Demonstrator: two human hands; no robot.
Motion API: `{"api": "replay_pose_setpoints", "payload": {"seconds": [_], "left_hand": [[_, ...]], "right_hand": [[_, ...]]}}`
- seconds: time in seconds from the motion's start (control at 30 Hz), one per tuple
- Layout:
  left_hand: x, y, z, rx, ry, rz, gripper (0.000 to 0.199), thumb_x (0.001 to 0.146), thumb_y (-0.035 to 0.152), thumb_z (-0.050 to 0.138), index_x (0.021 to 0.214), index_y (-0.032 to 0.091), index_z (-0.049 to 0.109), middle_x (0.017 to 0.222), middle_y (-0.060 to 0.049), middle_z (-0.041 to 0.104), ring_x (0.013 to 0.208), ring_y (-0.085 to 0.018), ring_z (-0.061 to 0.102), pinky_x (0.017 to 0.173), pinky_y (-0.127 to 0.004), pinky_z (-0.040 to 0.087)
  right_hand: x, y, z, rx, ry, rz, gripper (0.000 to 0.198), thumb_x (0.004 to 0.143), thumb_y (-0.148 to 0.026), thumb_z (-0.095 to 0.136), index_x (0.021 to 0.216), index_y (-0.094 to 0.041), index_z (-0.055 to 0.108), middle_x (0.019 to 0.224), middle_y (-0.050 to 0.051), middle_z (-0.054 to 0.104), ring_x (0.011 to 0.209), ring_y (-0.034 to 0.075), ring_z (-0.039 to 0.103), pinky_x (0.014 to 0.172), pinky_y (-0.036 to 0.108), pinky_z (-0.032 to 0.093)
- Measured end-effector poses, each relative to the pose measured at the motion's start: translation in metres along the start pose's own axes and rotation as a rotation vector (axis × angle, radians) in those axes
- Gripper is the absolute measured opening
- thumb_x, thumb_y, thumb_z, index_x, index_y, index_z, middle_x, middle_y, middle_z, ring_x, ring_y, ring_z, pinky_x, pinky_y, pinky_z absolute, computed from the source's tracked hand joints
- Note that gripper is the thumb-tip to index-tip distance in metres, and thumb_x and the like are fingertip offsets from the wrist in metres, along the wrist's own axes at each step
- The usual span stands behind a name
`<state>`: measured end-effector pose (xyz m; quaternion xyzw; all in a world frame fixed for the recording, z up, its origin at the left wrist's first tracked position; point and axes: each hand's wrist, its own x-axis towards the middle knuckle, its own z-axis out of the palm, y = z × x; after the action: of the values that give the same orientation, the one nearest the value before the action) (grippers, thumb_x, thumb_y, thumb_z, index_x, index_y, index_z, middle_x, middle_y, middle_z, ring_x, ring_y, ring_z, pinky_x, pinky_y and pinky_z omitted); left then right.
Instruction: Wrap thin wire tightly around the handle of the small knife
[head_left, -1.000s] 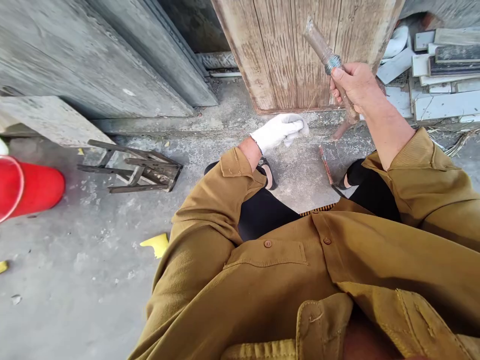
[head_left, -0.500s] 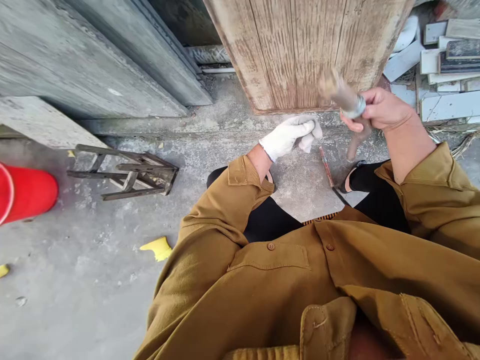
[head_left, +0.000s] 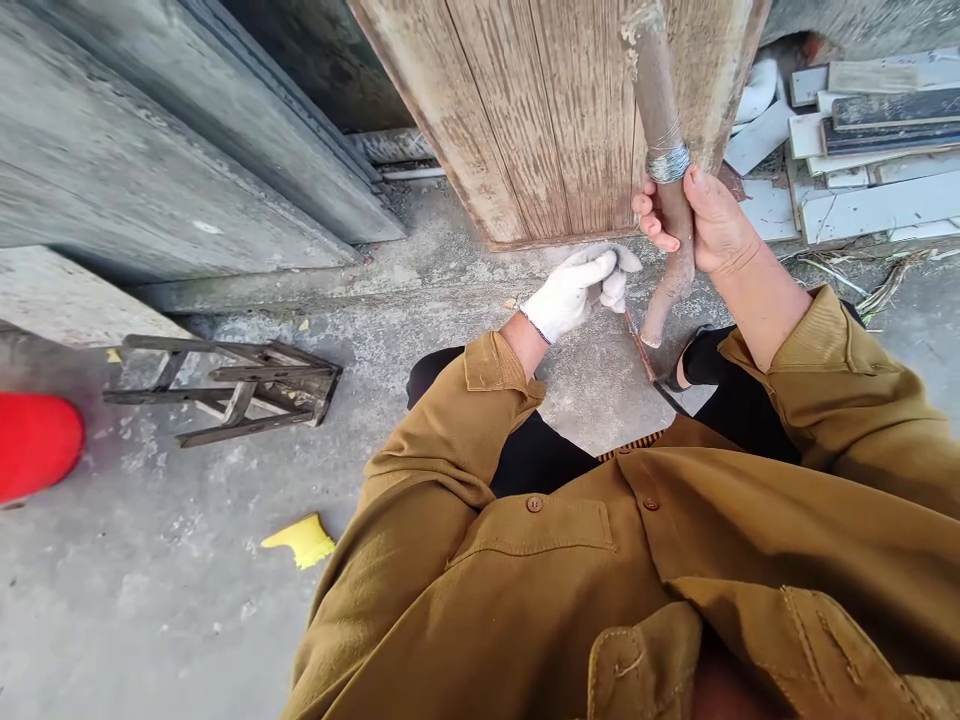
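Observation:
My right hand (head_left: 720, 220) is bare and grips a crooked wooden stick (head_left: 679, 225), thumb on one side and fingers on the other. Silvery wire is wound round the stick just above my fingers; its frayed upper end points away from me. My left hand (head_left: 566, 290), in a white work glove, is closed, with thumb and fingers pressed together near the stick's lower end. Whether anything is pinched in it I cannot make out. Below both hands, a thin rust-red rod (head_left: 640, 345) with a dark end lies between my feet.
A worn wooden panel (head_left: 525, 130) stands in front of me. To the left are grey boards (head_left: 187, 130), a small wooden stool (head_left: 247, 390) on its side and a red bucket (head_left: 37, 445). A yellow scrap (head_left: 304, 542) lies on the concrete. Stacked planks (head_left: 877, 205) lie at right.
The stick, blurred and slanting before, has swung more upright and is now sharp. My left hand stays closed in almost the same place. The view has shifted a little to the right.

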<state>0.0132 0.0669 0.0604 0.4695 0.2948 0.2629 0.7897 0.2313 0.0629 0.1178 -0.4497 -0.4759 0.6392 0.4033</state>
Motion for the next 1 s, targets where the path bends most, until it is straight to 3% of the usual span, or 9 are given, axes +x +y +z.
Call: {"api": "replay_pose_setpoints", "payload": {"seconds": [0.2,0.4,0.5,0.6,0.7,0.87,1.0], "left_hand": [[0.002,-0.001,-0.007,-0.045,-0.052,-0.015,0.054,0.098,0.067,0.077,0.102,0.013,0.073,0.079,-0.007,0.073,0.066,-0.017,0.072,0.065,-0.029,0.064],[-0.007,0.004,-0.011,-0.002,-0.143,-0.044,0.055,0.088,0.062,0.089,0.102,0.011,0.076,0.077,-0.007,0.074,0.065,-0.018,0.074,0.063,-0.028,0.062],[-0.011,0.010,-0.010,0.078,-0.117,-0.056,0.051,0.089,0.059,0.089,0.100,0.011,0.076,0.065,-0.002,0.066,0.053,-0.014,0.065,0.053,-0.024,0.053],[-0.012,0.015,-0.008,0.168,-0.099,-0.052,0.040,0.090,0.049,0.088,0.095,0.011,0.076,0.055,0.004,0.054,0.042,-0.008,0.048,0.046,-0.022,0.040],[-0.012,0.018,-0.005,0.259,-0.069,-0.012,0.028,0.090,0.038,0.084,0.090,0.011,0.075,0.060,0.002,0.057,0.044,-0.006,0.041,0.046,-0.022,0.032],[-0.013,0.019,-0.002,0.534,-0.016,0.099,0.011,0.086,0.023,0.071,0.082,0.014,0.073,0.078,-0.003,0.070,0.062,-0.011,0.057,0.064,-0.025,0.045],[-0.015,0.021,-0.006,0.870,0.048,0.176,0.011,0.085,0.021,0.065,0.082,0.018,0.075,0.081,-0.002,0.071,0.087,-0.021,0.068,0.084,-0.031,0.051]], "right_hand": [[-0.001,-0.005,0.006,0.147,-0.060,-0.071,0.068,0.063,-0.077,0.092,0.099,-0.024,0.068,0.101,0.006,0.069,0.081,0.017,0.056,0.056,0.028,0.036],[-0.003,-0.011,0.003,-0.029,0.026,-0.032,0.072,0.066,-0.086,0.081,0.102,-0.027,0.062,0.110,0.010,0.072,0.094,0.024,0.058,0.061,0.032,0.039],[-0.003,-0.008,-0.001,-0.069,-0.002,-0.032,0.066,0.074,-0.084,0.078,0.104,-0.028,0.061,0.106,0.010,0.071,0.100,0.027,0.060,0.066,0.035,0.041],[0.000,-0.004,-0.004,-0.066,-0.024,-0.044,0.061,0.080,-0.082,0.077,0.105,-0.027,0.064,0.104,0.009,0.070,0.093,0.024,0.059,0.067,0.035,0.042],[0.004,0.000,-0.009,-0.066,0.002,-0.017,0.058,0.081,-0.077,0.081,0.101,-0.024,0.069,0.107,0.010,0.073,0.085,0.020,0.056,0.063,0.033,0.041],[0.007,0.003,-0.019,-0.152,0.096,0.086,0.050,0.086,-0.069,0.081,0.095,-0.022,0.067,0.118,0.013,0.076,0.082,0.018,0.057,0.060,0.031,0.043],[0.014,0.015,-0.024,-0.635,0.116,0.194,0.039,0.094,-0.065,0.072,0.092,-0.027,0.065,0.100,0.013,0.074,0.091,0.029,0.063,0.075,0.042,0.051]]}}
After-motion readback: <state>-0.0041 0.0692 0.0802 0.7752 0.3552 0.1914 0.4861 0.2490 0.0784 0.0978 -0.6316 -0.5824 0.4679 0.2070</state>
